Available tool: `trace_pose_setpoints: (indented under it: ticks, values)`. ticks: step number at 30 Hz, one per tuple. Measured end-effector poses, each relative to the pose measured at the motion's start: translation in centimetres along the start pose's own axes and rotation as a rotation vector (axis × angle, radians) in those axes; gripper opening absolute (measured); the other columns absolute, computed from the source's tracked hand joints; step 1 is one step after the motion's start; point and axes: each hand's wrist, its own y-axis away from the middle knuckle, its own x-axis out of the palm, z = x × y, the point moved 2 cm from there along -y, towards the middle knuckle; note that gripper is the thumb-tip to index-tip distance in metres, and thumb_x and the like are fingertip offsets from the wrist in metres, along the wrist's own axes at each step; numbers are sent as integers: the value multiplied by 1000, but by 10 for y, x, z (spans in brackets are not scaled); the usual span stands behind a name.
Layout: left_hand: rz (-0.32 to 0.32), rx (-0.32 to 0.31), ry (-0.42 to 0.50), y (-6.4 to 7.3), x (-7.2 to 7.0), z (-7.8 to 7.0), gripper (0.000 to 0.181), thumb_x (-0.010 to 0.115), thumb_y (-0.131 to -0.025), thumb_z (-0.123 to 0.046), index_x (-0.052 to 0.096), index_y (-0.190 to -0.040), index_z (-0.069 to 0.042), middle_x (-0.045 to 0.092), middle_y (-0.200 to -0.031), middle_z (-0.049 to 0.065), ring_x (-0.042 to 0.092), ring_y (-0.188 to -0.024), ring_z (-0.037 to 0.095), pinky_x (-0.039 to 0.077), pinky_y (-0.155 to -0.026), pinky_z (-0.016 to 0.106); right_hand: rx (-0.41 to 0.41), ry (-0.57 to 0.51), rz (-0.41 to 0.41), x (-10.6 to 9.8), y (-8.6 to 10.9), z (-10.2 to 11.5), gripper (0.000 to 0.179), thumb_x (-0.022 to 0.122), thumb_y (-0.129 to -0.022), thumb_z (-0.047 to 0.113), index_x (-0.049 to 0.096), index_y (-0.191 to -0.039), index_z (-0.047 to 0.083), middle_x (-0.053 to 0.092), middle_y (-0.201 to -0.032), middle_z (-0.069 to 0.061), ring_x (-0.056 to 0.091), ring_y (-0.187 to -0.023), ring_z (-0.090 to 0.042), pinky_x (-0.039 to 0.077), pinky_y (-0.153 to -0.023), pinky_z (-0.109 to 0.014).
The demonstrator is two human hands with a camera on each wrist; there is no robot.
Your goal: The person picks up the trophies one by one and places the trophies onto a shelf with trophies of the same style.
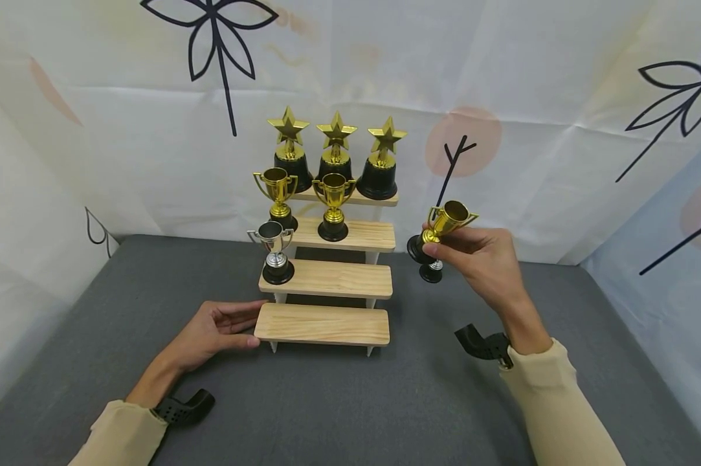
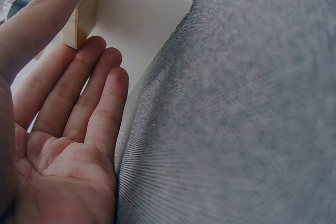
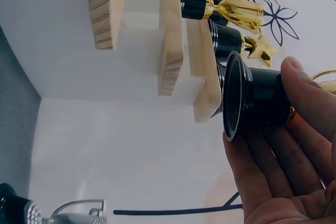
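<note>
My right hand [image 1: 481, 259] pinches a gold trophy cup [image 1: 450, 219], slightly tilted, in the air to the right of the wooden tiered display stand [image 1: 322, 325]. Its black base [image 3: 262, 98] faces the right wrist camera. Partly hidden behind that cup is a silver trophy cup [image 1: 431, 272] on the table. Fingers of my left hand [image 1: 213, 333] are extended against the left end of the stand's lowest step. Two gold trophy cups [image 1: 334, 200] occupy the third step, left and middle. Another silver trophy cup [image 1: 277, 252] stands at the left of the second step.
Three gold star trophies [image 1: 336, 145] stand in a row on the top step. A dark grey cloth covers the table [image 1: 327, 414]. Behind it hangs a white printed curtain [image 1: 536, 149], with more curtain at both sides.
</note>
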Motion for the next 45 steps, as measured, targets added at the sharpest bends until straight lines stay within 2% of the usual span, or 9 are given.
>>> trace_pose_setpoints:
  ticks: [5, 12, 23, 36, 45]
  values:
    - [4, 0, 7, 0, 0, 0, 65, 76, -84, 11, 44, -140, 21, 58, -140, 19, 61, -123, 14, 54, -100, 30, 5, 10, 14, 5, -7, 5, 33, 82, -87, 8, 75, -118, 0, 73, -116, -12, 72, -104, -15, 59, -89, -24]
    - [2, 1, 5, 0, 0, -1, 65, 76, -84, 11, 44, -140, 21, 56, -140, 23, 61, -123, 15, 54, -100, 31, -22, 24, 36, 13, -18, 11, 32, 81, -88, 9, 75, -118, 0, 73, -115, -14, 73, -102, -15, 60, -87, -25]
    - [-7, -16, -6, -1, 1, -3, 67, 77, -84, 10, 44, -140, 21, 55, -140, 27, 61, -123, 13, 54, -100, 31, 9, -22, 60, 24, -30, 5, 32, 81, -88, 11, 75, -116, -2, 74, -111, -15, 73, -100, -18, 60, -88, -27]
    - [-2, 8, 9, 0, 0, 0, 66, 76, -83, 12, 44, -140, 21, 59, -140, 16, 61, -123, 15, 53, -100, 32, 39, -6, 90, 37, -45, 3, 31, 82, -88, 15, 76, -115, 1, 74, -112, -15, 73, -103, -22, 59, -92, -33]
    - [-2, 4, 2, 0, 0, 0, 66, 76, -84, 11, 44, -140, 21, 59, -140, 17, 61, -123, 15, 54, -100, 31, 46, -8, 114, 43, -51, -3, 28, 83, -88, 15, 78, -111, 2, 75, -109, -13, 73, -100, -21, 60, -90, -36]
